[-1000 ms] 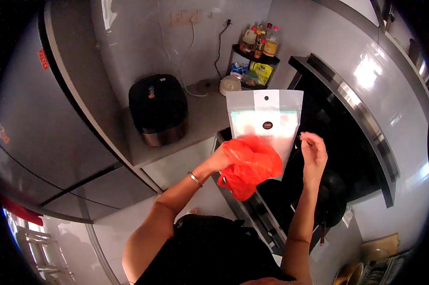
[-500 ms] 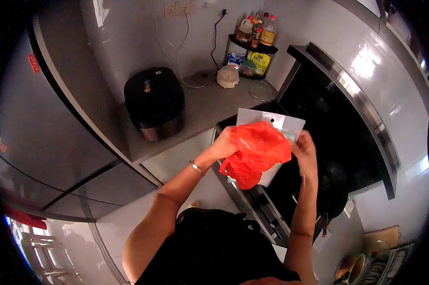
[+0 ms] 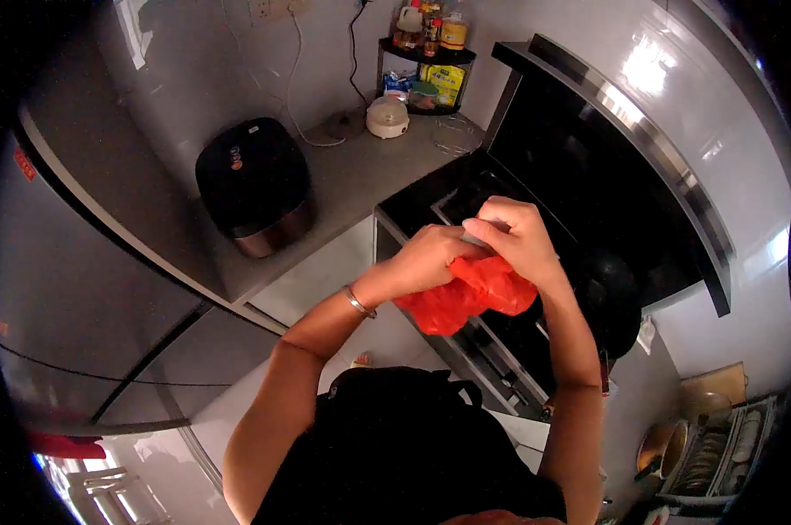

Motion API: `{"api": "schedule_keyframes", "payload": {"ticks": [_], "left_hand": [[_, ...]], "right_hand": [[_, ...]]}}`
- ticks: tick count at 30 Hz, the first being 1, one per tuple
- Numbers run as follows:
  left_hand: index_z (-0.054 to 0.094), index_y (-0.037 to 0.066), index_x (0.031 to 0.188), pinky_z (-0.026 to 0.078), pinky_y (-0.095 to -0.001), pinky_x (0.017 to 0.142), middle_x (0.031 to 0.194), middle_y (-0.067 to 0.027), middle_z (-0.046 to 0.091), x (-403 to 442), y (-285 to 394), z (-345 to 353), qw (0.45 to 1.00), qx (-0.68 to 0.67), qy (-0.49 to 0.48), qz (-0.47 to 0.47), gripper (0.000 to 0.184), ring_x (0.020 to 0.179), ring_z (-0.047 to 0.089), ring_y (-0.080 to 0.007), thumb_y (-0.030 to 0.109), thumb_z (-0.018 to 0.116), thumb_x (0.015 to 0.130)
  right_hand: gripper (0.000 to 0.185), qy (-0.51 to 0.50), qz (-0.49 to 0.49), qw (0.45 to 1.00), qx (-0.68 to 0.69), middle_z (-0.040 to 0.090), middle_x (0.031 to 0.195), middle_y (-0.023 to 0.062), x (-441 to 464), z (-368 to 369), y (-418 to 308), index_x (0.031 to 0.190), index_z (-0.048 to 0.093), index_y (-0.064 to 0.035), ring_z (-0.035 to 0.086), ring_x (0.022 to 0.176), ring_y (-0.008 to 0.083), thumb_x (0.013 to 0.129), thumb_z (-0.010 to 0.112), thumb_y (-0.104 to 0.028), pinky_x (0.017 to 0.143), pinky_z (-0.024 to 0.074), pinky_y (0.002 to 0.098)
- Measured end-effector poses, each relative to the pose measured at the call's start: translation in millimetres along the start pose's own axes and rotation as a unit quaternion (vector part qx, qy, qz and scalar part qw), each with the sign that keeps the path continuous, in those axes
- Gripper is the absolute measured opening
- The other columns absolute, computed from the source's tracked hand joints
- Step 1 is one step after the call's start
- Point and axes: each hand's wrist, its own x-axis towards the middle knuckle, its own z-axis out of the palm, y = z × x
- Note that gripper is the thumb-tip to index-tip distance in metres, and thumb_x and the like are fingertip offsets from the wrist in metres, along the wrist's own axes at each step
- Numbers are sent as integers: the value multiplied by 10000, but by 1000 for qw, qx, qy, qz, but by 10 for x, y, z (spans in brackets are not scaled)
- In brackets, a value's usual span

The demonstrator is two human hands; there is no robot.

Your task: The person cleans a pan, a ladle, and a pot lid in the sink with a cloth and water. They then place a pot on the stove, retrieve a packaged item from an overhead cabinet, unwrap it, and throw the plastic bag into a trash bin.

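Note:
A crumpled red plastic bag (image 3: 479,297) hangs below my two hands over the front edge of the stove. My left hand (image 3: 430,258) is closed on it, a metal bangle on that wrist. My right hand (image 3: 518,236) is curled against the left, its thumb pressing on a small pale strip of the white packet (image 3: 476,234). The rest of that packet is hidden behind the fingers and the bag.
A black rice cooker (image 3: 255,184) and a small cream-coloured appliance (image 3: 388,117) stand on the counter (image 3: 360,175). A corner rack (image 3: 426,57) holds bottles. The dark wok (image 3: 610,302) sits to the right, with a dish rack (image 3: 719,455) beyond.
My right hand has moved in from the packet's right edge to meet my left hand. The white packet, broad and flat before, is now almost wholly hidden. The bag has bunched up lower.

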Motion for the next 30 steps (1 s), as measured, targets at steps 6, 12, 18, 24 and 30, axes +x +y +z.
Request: {"api": "schedule_keyframes", "payload": {"ticks": [6,12,18,24,30], "left_hand": [[673,54,843,482,-382,662,795,-128,618,3,-50,165,997,49,60,0,193,739,611,-305,95,651,656],[667,53,847,474,-407,678,836,-126,618,17,-92,342,989,128,73,-24,215,742,589,-327,67,628,636],[671,73,872,481,-396,669,835,-117,625,96,95,226,991,128,44,5,232,727,594,-325,80,628,644],[670,89,854,481,-389,654,781,-110,629,109,173,227,980,154,-107,72,188,753,613,-298,102,632,670],[633,29,810,485,-350,628,817,-136,634,163,196,72,983,-13,-160,92,171,752,619,-317,12,635,640]], "right_hand": [[226,131,41,987,79,520,587,54,-78,223,150,669,575,9,459,520,105,802,660,-152,487,363,263],[247,231,47,969,81,503,552,39,-118,347,371,665,566,15,418,506,69,816,657,-158,469,344,243],[254,80,78,974,196,501,593,-36,-170,37,340,676,571,-19,428,576,37,811,684,-202,497,349,224],[279,-232,-87,932,-264,546,580,82,-203,-525,-74,674,540,-57,546,516,241,765,691,-272,503,423,338],[169,-110,-292,926,-215,562,638,102,-329,-422,-44,661,543,-63,551,593,305,771,629,-158,522,433,379]]}}
